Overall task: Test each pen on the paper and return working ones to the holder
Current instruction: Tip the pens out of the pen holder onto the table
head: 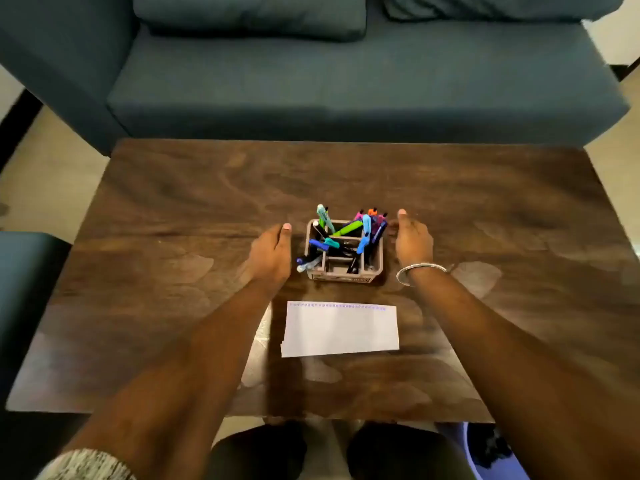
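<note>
On dark wooden table [173,202], left hand [272,252] and right hand [412,239] flanking pen holder [343,273], each grip relaxed, empty, paper [341,329] nearer, blue sofa [346,81] behind

Both my arms reach forward toward twelve o'clock, forearms bare. My left hand [272,252] lies at eleven o'clock, fingers straight and relaxed, holding nothing. My right hand [412,239], at one o'clock, is equally relaxed, palm facing inward.

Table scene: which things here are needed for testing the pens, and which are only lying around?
For the job:
- pens
- pen holder
- paper
- left hand and right hand, open on either side of the holder

Not part of it:
- wooden table
- sofa
- cushion
- bangle
</note>
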